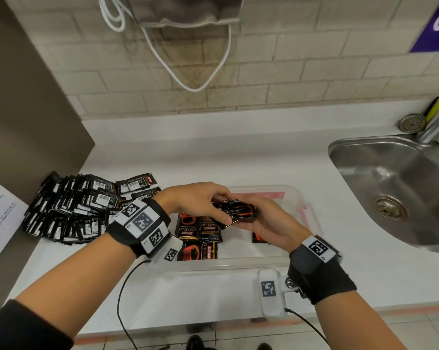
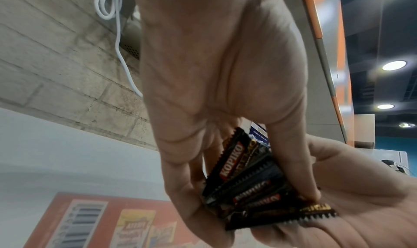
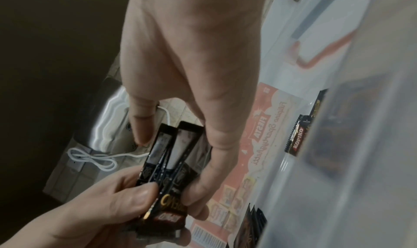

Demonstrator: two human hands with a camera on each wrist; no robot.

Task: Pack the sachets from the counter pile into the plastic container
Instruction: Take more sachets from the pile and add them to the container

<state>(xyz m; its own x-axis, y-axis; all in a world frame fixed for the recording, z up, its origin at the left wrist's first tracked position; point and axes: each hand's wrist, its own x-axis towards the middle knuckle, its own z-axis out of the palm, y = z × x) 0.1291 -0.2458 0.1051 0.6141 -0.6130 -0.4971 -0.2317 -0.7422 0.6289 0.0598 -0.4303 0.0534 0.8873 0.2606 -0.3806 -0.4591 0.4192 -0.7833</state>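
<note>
Brick wall (image 1: 301,59) behind white counter (image 1: 238,147), steel sink (image 1: 390,178) at right

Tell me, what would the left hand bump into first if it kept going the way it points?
Probably the right hand, just past the bunch of sachets both hands hold over the plastic container.

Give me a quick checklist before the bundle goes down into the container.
1. Both hands grip the bundle of sachets, left hand and right hand: ok.
2. Bundle squared up: not ok, fanned in the left wrist view.
3. Bundle over the plastic container: ok.
4. Free floor space on the container's far side: ok.
5. Sachets already inside lie flat: ok.
6. Counter pile still to pack: ok.
</note>
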